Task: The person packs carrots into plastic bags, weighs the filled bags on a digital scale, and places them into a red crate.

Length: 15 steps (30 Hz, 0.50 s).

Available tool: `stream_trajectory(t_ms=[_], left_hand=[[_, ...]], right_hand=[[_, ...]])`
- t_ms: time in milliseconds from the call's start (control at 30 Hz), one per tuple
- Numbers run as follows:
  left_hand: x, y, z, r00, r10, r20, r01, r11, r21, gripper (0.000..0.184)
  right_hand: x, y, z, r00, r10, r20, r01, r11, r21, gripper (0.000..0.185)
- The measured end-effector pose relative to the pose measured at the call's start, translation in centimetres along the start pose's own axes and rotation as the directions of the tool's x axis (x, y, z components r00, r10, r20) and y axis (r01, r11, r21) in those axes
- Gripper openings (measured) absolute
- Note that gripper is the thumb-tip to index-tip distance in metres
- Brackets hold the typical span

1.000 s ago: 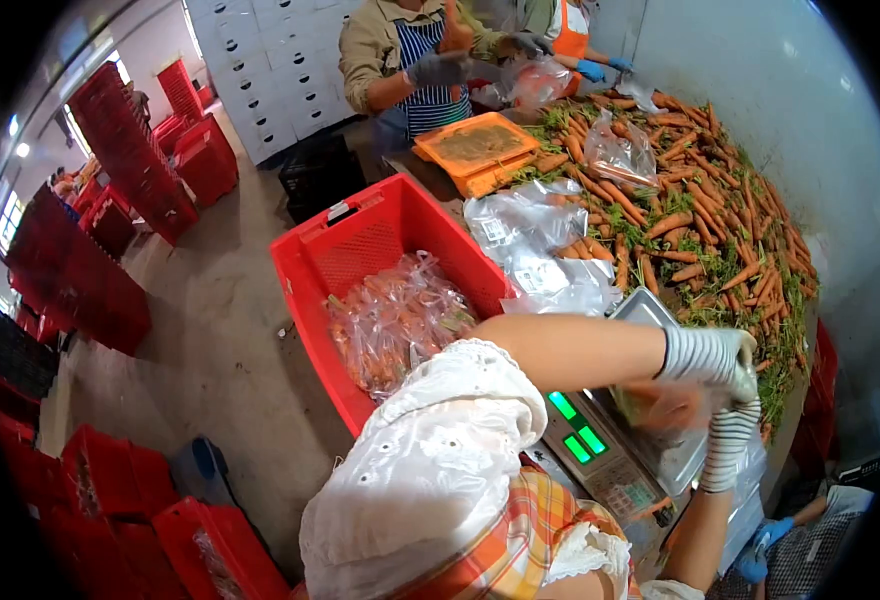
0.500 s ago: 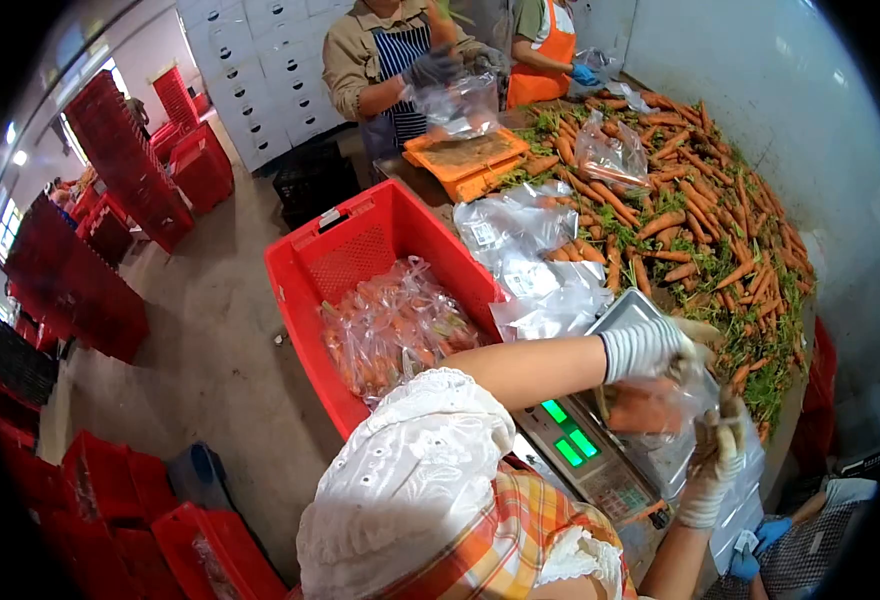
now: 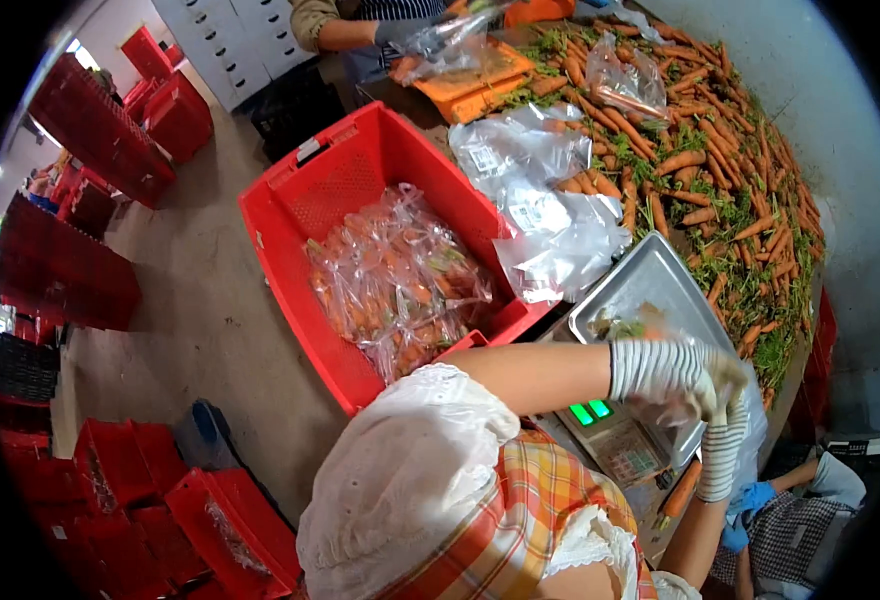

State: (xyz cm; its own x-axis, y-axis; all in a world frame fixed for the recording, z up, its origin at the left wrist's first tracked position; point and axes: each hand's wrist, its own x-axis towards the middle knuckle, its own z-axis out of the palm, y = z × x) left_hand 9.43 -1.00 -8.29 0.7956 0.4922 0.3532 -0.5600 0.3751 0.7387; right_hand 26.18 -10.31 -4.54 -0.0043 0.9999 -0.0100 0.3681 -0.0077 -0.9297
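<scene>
My left hand (image 3: 695, 378), in a white glove with a striped cuff, is closed over the scale's metal tray (image 3: 650, 275). My right hand (image 3: 728, 400), gloved alike, is closed and meets it at the tray's right side. Between and below them is a blurred clear bag of carrots (image 3: 665, 408), its top gathered at both hands. Green carrot tops show at the bag's left end. The scale's green display (image 3: 590, 411) is partly hidden by my left forearm. A loose carrot (image 3: 680, 492) lies beside the scale, near my right wrist.
A red crate (image 3: 310, 320) holds bagged carrots left of the scale. Flat plastic bags (image 3: 555, 225) and a large carrot pile (image 3: 750, 210) lie beyond. An orange scale (image 3: 475, 85) stands before a co-worker's gloved hand (image 3: 415, 32). Another person's blue gloves (image 3: 748, 505) show lower right.
The view has tilted down. My hands, apart half a second ago, have come together at the bag's top. The far co-worker's bag has moved left over the orange scale.
</scene>
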Motion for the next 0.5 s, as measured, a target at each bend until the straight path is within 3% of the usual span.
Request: stream_trajectory(t_ms=[33,67,100,133,167,233,300,333,367,400,433,500], left_hand=[[0.8,-1.3,-0.6,0.968,0.246,0.045,-0.249,0.932,0.263,0.075],[0.4,-1.5,-3.2,0.961,0.276,0.022,-0.225,0.731,0.644,0.075],[-0.1,-1.3,-4.9,0.951,0.31,0.002,-0.134,0.406,0.904,0.076],[-1.9,2.2,-1.0,0.992,0.05,-0.117,0.096,0.313,0.945,0.079],[-0.9,-0.4,-1.2,0.951,0.305,-0.042,0.061,-0.051,0.997,0.069],[-2.3,4.3,0.4,0.955,0.155,-0.251,0.251,0.023,0.968,0.049],[-4.5,5.7,-0.9,0.859,0.123,-0.497,0.379,0.501,0.778,0.031],[-6.2,5.9,-1.6,0.818,0.331,-0.47,0.291,0.467,0.835,0.027],[-8.2,6.3,-2.3,0.743,0.521,-0.421,0.214,0.412,0.886,0.024],[-10.6,7.1,-2.7,0.668,0.481,-0.567,-0.001,0.763,0.646,0.021],[-13.5,8.1,-2.9,0.58,0.568,-0.584,0.05,0.69,0.722,0.023],[-19.3,10.1,-3.2,0.375,0.716,-0.588,0.218,0.548,0.807,0.027]], right_hand=[[-0.7,-1.4,0.4,0.996,-0.025,-0.081,0.03,0.997,0.064,0.016],[-1.2,-2.9,0.2,0.989,-0.137,0.059,0.13,0.985,0.111,0.017],[-1.7,-3.7,0.8,0.99,-0.121,0.068,0.114,0.989,0.098,0.017],[-2.1,-4.3,1.7,0.964,-0.24,0.117,0.235,0.971,0.052,0.017],[-1.7,-5.0,2.4,0.914,-0.368,0.17,0.371,0.929,0.018,0.018],[-1.5,-6.8,3.3,0.926,-0.307,0.218,0.328,0.943,-0.063,0.019],[-0.9,-8.2,5.1,0.893,-0.429,0.138,0.436,0.9,-0.023,0.021],[-0.7,-9.6,5.2,0.894,-0.402,0.197,0.443,0.858,-0.26,0.023],[-0.2,-9.9,5.4,0.901,-0.388,0.195,0.429,0.862,-0.271,0.023],[0.1,-10.1,5.5,0.874,-0.451,0.183,0.483,0.849,-0.215,0.024],[0.3,-10.2,5.6,0.842,-0.514,0.162,0.536,0.829,-0.16,0.026],[1.4,-9.7,5.1,0.868,-0.48,0.124,0.493,0.862,-0.118,0.025]])
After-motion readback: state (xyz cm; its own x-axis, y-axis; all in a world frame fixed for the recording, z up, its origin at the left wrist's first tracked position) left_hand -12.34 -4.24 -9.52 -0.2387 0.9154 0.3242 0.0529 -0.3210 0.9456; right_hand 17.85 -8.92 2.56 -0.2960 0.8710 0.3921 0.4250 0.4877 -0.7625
